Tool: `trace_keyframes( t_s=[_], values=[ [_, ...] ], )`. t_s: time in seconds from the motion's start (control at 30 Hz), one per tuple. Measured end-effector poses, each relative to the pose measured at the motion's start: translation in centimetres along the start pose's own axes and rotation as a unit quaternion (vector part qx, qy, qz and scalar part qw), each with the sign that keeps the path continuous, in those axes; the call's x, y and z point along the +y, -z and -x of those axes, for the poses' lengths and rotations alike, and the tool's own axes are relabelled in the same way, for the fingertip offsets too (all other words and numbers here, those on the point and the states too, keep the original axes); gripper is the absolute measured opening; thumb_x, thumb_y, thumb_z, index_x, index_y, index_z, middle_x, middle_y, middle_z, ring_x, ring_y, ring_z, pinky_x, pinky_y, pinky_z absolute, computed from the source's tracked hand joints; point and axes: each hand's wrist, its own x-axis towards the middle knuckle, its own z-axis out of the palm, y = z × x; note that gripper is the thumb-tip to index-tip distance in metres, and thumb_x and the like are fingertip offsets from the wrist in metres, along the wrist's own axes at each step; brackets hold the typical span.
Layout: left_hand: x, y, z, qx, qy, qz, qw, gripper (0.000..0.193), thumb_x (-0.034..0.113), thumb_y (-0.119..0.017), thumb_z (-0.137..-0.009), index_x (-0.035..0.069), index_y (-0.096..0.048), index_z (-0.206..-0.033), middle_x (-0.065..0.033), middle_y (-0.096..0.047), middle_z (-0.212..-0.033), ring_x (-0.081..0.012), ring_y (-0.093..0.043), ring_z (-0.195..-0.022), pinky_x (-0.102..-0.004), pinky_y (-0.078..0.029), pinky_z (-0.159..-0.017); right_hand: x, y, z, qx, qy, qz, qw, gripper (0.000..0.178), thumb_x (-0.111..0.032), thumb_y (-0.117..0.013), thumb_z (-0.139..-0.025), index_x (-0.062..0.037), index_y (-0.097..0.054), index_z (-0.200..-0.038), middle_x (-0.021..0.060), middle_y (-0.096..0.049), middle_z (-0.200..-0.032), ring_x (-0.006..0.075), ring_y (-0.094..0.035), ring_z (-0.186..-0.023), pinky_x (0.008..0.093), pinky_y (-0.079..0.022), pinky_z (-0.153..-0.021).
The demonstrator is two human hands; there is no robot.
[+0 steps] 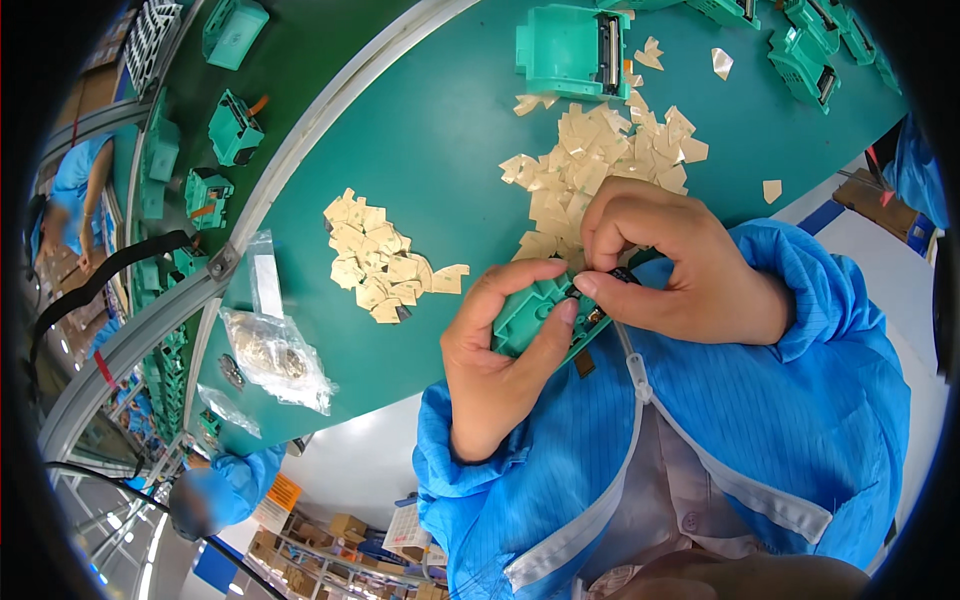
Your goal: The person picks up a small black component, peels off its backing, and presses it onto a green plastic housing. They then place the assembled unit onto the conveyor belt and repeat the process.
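Observation:
A green plastic housing (522,318) is gripped in my left hand (497,357), the thumb laid across its top and the fingers round its far side. My right hand (672,262) meets it at the right end, thumb and fingers pinched on a small black part (625,275). Most of that part is hidden by the fingertips, so its kind does not show. A brown tab (584,363) sticks out below the housing. Just beyond my hands lies a big heap of cream-coloured paper pieces (590,150).
A smaller pile of cream pieces (372,262) lies left on the green table (430,130). Clear plastic bags (275,360) lie near its left edge. More green housings (570,52) stand at the back. Past a metal rail (330,100), housings (236,128) sit on a green belt; co-workers (240,485) are at left.

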Motion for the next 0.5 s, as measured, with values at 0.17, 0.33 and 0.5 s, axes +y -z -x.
trace_keyframes(
  t_s=[0.17, 0.33, 0.5],
  values=[
    [-0.14, -0.10, -0.11, 0.004, 0.001, -0.007, 1.000, 0.027, -0.002, -0.072, -0.086, 0.004, -0.066, -0.113, -0.0047, -0.066, -0.106, -0.0097, -0.060, -0.094, -0.0234, -0.047, -0.083, 0.11, 0.06, 0.01, 0.004, 0.005, -0.001, 1.000, 0.018, 0.003, -0.072, -0.080, -0.0033, -0.055, -0.079, 0.0067, -0.057, -0.084, 0.0188, -0.056, -0.077, 0.0301, -0.043, -0.066],
    [-0.10, -0.23, 0.00, 0.007, 0.010, -0.009, 1.000, 0.026, -0.001, -0.072, -0.086, 0.004, -0.067, -0.112, -0.0057, -0.067, -0.107, -0.0104, -0.061, -0.096, -0.0237, -0.048, -0.083, 0.11, -0.19, -0.18, 0.015, 0.011, -0.007, 1.000, 0.019, 0.000, -0.071, -0.080, -0.0026, -0.052, -0.077, 0.0071, -0.055, -0.079, 0.0200, -0.054, -0.073, 0.0320, -0.042, -0.063],
    [-0.21, -0.34, 0.00, 0.021, 0.003, -0.028, 0.999, 0.024, 0.000, -0.072, -0.087, 0.003, -0.067, -0.111, -0.0063, -0.068, -0.106, -0.0108, -0.062, -0.094, -0.0240, -0.048, -0.083, 0.16, -0.01, -0.05, 0.000, -0.007, -0.006, 1.000, 0.018, 0.003, -0.072, -0.080, -0.0033, -0.055, -0.078, 0.0063, -0.057, -0.083, 0.0177, -0.056, -0.077, 0.0295, -0.043, -0.064]
  ],
)
